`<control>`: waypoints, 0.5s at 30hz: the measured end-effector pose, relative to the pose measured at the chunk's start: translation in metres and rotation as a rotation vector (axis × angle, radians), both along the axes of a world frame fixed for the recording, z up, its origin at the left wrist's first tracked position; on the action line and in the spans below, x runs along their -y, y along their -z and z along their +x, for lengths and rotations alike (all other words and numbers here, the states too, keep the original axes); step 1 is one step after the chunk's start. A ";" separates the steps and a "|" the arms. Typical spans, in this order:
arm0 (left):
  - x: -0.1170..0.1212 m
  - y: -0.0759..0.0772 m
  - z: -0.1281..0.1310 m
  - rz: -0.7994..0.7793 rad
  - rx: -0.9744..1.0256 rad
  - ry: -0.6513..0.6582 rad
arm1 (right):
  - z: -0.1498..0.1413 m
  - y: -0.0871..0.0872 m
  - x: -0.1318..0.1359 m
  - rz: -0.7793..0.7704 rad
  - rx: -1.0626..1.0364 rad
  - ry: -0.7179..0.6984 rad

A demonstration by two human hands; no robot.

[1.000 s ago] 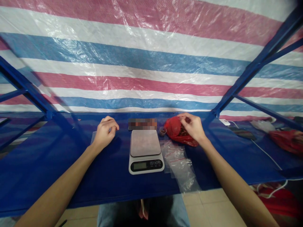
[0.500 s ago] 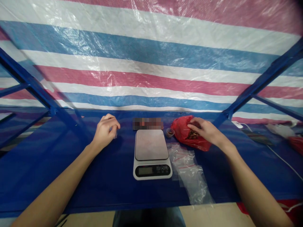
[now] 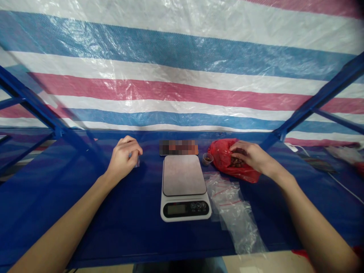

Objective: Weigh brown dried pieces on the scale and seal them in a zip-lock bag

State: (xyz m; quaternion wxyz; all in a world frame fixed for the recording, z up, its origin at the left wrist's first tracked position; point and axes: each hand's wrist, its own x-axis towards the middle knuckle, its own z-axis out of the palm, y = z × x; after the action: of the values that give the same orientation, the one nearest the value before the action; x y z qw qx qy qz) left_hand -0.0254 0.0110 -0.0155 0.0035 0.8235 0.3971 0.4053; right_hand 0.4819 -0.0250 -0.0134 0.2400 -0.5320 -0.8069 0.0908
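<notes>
My left hand (image 3: 125,156) is closed above the blue tabletop, left of the scale. A bit of clear plastic (image 3: 138,163) pokes out under its curled fingers; most of it is hidden. On the right, my right hand (image 3: 248,154) reaches over a red plastic bag (image 3: 220,151), its bent fingers and thumb at the bag's opening. Small brown pieces (image 3: 236,162) show there, right under the fingertips; what these grip is too small to tell. A little clear cup (image 3: 207,159) with something brown inside stands against the bag's left side.
A white digital scale (image 3: 184,176) with a bare platform sits in the middle. Behind it lies a blurred-out flat object (image 3: 178,147). Clear zip bags (image 3: 241,216) overlap right of the scale. Blue frame posts (image 3: 301,106) and a striped sheet (image 3: 170,87) bound the table (image 3: 119,223).
The view has shifted slightly. My right hand's fingers have drawn together a little over the brown pieces, which show differently. My left hand keeps its closed pose.
</notes>
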 end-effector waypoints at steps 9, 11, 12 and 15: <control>-0.003 0.003 -0.004 0.020 0.008 0.012 | 0.001 -0.014 0.009 0.039 -0.037 0.026; -0.003 0.003 -0.004 0.015 0.001 0.007 | 0.001 -0.019 0.012 0.057 -0.041 0.054; -0.004 0.003 -0.004 0.010 -0.001 0.006 | 0.000 -0.022 0.013 0.071 -0.045 0.069; -0.004 0.004 -0.004 0.005 0.007 0.008 | -0.005 -0.029 0.018 0.121 -0.067 0.101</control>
State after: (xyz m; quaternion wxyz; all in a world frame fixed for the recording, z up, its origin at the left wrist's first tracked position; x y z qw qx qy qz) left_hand -0.0292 0.0150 -0.0190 0.0046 0.8237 0.3926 0.4091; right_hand 0.4772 -0.0427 0.0154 0.3029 -0.5533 -0.7745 0.0476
